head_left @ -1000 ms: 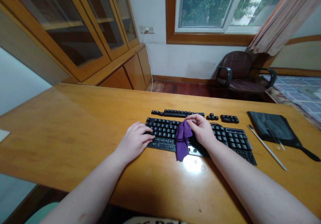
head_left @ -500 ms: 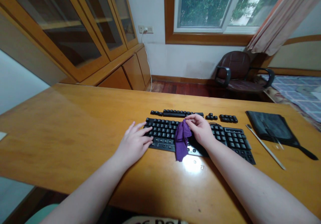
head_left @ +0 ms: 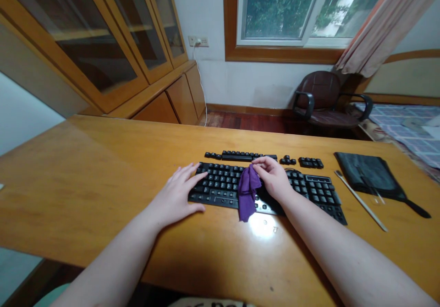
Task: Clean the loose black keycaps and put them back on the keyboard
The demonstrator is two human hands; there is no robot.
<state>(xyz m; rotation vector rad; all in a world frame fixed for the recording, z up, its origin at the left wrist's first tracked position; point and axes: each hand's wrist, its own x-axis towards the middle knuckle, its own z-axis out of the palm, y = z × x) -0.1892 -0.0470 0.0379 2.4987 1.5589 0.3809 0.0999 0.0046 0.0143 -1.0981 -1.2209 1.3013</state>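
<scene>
A black keyboard (head_left: 220,178) lies on the wooden table, with its lower rows of keycaps taken off and the bare posts showing. My left hand (head_left: 180,194) rests at the keyboard's left end, fingers spread and holding nothing. Over the keyboard's middle, my right hand (head_left: 273,176) pinches a purple cloth (head_left: 248,194) by its upper part. The cloth hangs down across the keys to the front edge. Behind the keyboard, loose black keycaps (head_left: 249,156) sit in a row, with smaller groups of keycaps (head_left: 311,162) farther right.
To the right lie a thin brush (head_left: 360,200) with a pale handle and a black mesh pouch (head_left: 369,174) with a strap. A glass-fronted cabinet (head_left: 154,87) stands beyond the table's left side. Behind the table is a brown armchair (head_left: 319,98).
My left hand has shifted slightly left and toward me, its thumb now off the keyboard's front edge. My right hand keeps its pinch on the cloth, nearly in place.
</scene>
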